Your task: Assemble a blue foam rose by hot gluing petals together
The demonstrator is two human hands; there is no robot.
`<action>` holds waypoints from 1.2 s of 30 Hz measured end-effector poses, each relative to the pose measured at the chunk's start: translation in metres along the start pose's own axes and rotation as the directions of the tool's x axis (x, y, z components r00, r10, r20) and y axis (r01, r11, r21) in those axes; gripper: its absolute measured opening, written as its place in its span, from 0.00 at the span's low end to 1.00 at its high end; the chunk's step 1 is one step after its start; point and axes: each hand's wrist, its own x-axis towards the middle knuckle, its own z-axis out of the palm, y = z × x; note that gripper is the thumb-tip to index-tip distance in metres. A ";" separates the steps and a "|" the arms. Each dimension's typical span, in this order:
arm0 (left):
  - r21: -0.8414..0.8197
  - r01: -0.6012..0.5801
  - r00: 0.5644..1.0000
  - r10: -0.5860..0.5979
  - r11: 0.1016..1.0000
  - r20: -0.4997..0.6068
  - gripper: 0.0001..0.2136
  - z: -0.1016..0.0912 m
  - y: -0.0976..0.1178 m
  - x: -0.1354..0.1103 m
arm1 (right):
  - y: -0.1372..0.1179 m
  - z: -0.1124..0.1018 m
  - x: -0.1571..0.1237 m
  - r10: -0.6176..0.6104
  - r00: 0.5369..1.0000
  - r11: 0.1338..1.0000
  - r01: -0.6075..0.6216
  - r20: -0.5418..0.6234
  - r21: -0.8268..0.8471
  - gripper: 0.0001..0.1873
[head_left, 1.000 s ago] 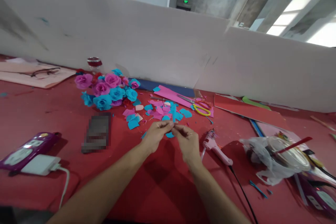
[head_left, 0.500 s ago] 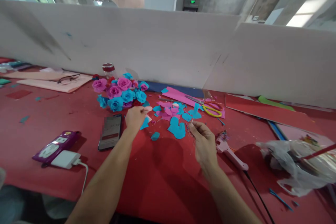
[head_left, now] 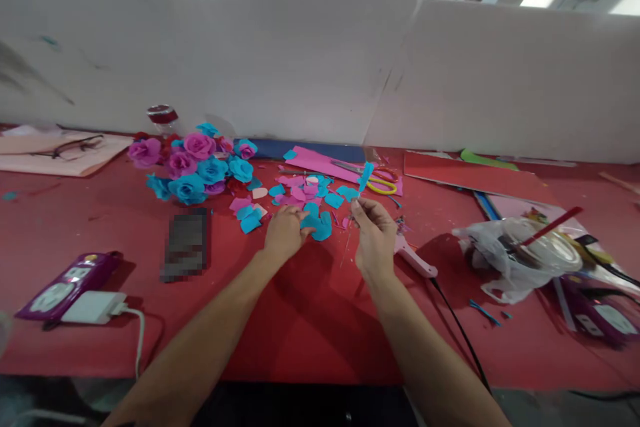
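Observation:
My left hand [head_left: 284,235] is low over the table at the near edge of some loose blue paper petals [head_left: 320,225]. Its thumb and fingers are apart, and the fingertips reach the petals or hover just over them. My right hand [head_left: 374,233] pinches a thin stem between thumb and fingertips. A narrow blue paper piece [head_left: 366,175] stands upright at the stem's top. More blue and pink cut petals [head_left: 300,193] lie heaped behind the hands. A light pink petal [head_left: 260,193] rests left of the heap. Beside my right hand lies a pink glue gun [head_left: 416,259].
Pink and blue paper roses [head_left: 193,170] stand left, near a phone [head_left: 186,243] and a purple power strip [head_left: 67,287]. Yellow-and-red-handled scissors [head_left: 383,185] lie on pink paper behind. Right are a plastic bag with a cup [head_left: 520,247] and the glue gun's cord. A white partition [head_left: 250,53] borders the back.
My left hand has let go of the light pink petal and moved right to the blue petals. My right hand still holds the stem. The view has tilted down and turned right.

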 end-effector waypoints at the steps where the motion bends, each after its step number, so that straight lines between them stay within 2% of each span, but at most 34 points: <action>1: 0.028 0.029 0.999 -0.028 0.999 -0.030 0.13 0.002 0.002 -0.001 | -0.001 0.000 0.001 0.000 1.000 1.000 0.000 -0.001 0.011 0.10; 4: 0.006 0.079 0.995 -0.079 0.997 -0.066 0.05 0.004 -0.001 0.001 | -0.002 -0.001 0.002 -0.002 1.000 1.000 0.002 0.003 0.008 0.09; 7: -0.227 0.154 0.981 -0.177 0.962 -0.083 0.06 0.001 -0.009 0.004 | -0.001 -0.002 0.003 0.012 0.999 1.000 -0.011 0.036 -0.020 0.09; 9: -0.445 0.211 0.961 -0.267 0.870 -0.066 0.12 -0.004 -0.011 0.004 | 0.002 -0.002 0.003 0.032 0.997 0.999 -0.030 0.073 -0.035 0.09; 11: -0.632 0.259 0.939 -0.343 0.730 -0.011 0.20 -0.010 -0.007 0.003 | 0.005 -0.001 0.002 0.052 0.989 0.997 -0.044 0.135 -0.059 0.09; 13: -0.753 0.306 0.920 -0.385 0.583 0.075 0.22 -0.015 0.002 0.001 | 0.008 0.000 0.001 0.085 0.973 0.993 -0.066 0.213 -0.096 0.09; 15: -0.791 0.356 0.911 -0.373 0.498 0.175 0.15 -0.020 0.015 -0.002 | 0.011 0.001 0.000 0.128 0.958 0.987 -0.096 0.256 -0.131 0.09; 18: -0.781 0.433 0.883 -0.386 0.451 0.267 0.10 -0.022 0.033 -0.006 | 0.015 0.002 0.000 0.161 0.949 0.979 -0.120 0.270 -0.164 0.10; 20: -0.794 0.442 0.874 -0.399 0.417 0.278 0.09 -0.022 0.040 -0.009 | 0.015 0.001 0.001 0.164 0.948 0.977 -0.117 0.274 -0.181 0.10; 25: -0.870 0.372 0.901 -0.350 0.323 0.255 0.10 -0.019 0.040 -0.012 | 0.017 0.000 0.000 0.217 0.923 0.962 -0.148 0.317 -0.229 0.08; 27: -0.874 0.378 0.902 -0.335 0.307 0.273 0.10 -0.019 0.036 -0.013 | 0.019 0.001 -0.001 0.247 0.903 0.958 -0.174 0.352 -0.228 0.08; 29: -0.857 0.397 0.903 -0.310 0.329 0.299 0.09 -0.020 0.031 -0.014 | 0.022 0.001 -0.001 0.260 0.892 0.957 -0.189 0.369 -0.219 0.08; 32: -0.842 0.403 0.908 -0.274 0.358 0.318 0.09 -0.022 0.026 -0.015 | 0.025 0.002 0.000 0.251 0.897 0.958 -0.177 0.365 -0.224 0.08; 36: -0.810 0.414 0.905 -0.287 0.415 0.315 0.10 -0.022 0.018 -0.013 | 0.028 -0.001 0.004 0.244 0.907 0.954 -0.160 0.344 -0.255 0.08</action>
